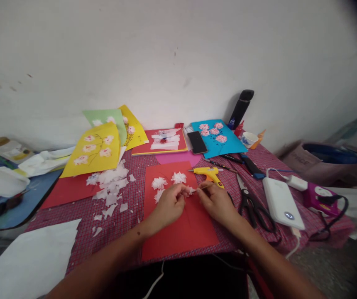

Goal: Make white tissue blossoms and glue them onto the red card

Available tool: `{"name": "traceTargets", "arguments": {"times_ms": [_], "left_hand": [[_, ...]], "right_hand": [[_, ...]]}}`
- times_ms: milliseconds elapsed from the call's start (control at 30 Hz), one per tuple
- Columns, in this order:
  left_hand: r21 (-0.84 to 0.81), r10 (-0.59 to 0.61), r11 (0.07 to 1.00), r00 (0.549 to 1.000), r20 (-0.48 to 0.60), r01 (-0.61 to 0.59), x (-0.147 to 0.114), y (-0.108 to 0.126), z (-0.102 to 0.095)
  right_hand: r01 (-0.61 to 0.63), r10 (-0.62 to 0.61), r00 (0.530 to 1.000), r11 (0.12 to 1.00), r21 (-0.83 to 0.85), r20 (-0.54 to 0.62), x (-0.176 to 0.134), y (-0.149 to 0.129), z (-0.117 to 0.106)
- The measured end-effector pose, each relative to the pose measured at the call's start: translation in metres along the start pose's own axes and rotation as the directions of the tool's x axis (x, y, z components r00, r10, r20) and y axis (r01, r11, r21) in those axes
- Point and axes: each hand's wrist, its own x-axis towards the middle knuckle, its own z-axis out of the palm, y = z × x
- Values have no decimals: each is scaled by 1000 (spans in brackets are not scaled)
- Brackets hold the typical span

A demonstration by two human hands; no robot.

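A red sheet of paper (181, 232) lies in front of me with white ruffled tissue-paper flowers (178, 178) on its upper part. My left hand (167, 205) is over the sheet, thumb and fingers pinched together beside a small white tissue piece (191, 191). I cannot make out whether the fingers hold that piece or only touch it. To its right, my right hand (217, 203) is closed on a thin stick (204, 188), whose tip points at the tissue piece. Just behind the right hand lies a yellow glue gun (208, 171), nozzle to the left.
Torn white paper scraps (111, 182) spread to the left. Scissors (250, 203), a white power bank (282, 203) and a cutter (252, 167) lie right. Behind are a phone (197, 142), a blue flower picture (228, 145), a yellow one (96, 151) and a small cup (249, 140).
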Motion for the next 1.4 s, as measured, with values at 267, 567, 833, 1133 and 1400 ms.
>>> {"name": "traceTargets", "arguments": {"times_ms": [267,567,833,1133,1400], "left_hand": [[48,2,999,998,57,-4,-6,0,-1],[116,13,993,996,86,-23,-10,5,-4],[209,34,976,992,121,-59,-15,4,-3],[222,48,972,990,131,-76,-21,9,-5],[314,85,941,987,138,-125,-74,12,-50]], "right_hand": [[10,7,998,969,-245,70,15,-10,7],[-89,92,995,995,54,-46,2,-3,-1],[-193,219,974,933,305,-53,-4,6,4],[-276,351,935,813,513,-53,-7,7,-3],[-204,275,952,895,397,-131,-47,-5,-4]]}}
